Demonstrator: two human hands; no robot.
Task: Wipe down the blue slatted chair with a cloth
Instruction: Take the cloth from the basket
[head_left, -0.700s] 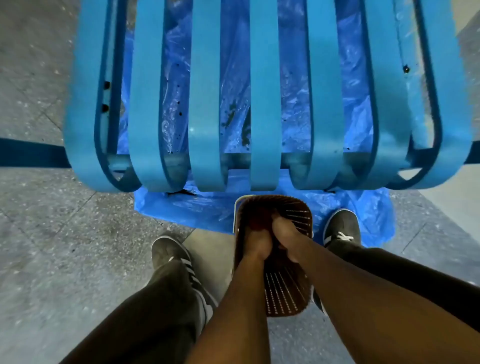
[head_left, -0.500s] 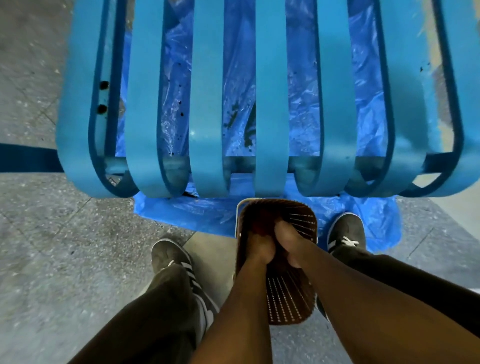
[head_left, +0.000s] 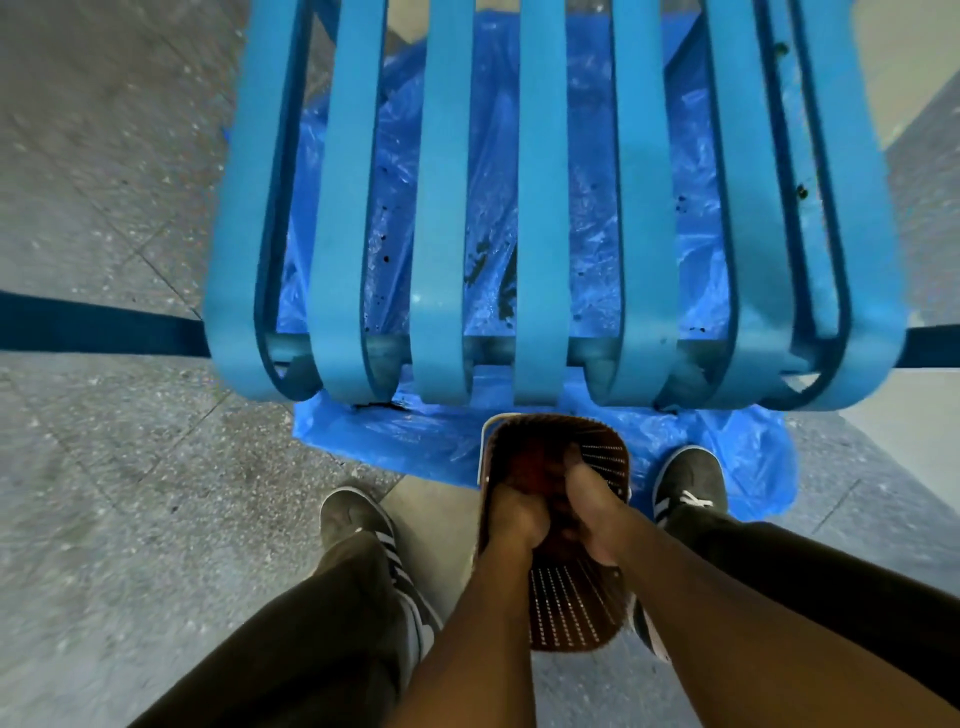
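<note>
Down low, both hands (head_left: 558, 512) reach inside the brown basket (head_left: 605, 457).

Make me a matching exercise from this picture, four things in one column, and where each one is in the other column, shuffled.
Things:
1. blue slatted chair
2. plastic sheet
3. brown perforated basket
4. hands

Places:
A. on the floor between the two shoes
B. inside the basket
C. spread on the floor under the chair
D. standing ahead of the person's feet

Pairs: 1-D, 2-C, 3-A, 4-B
</note>
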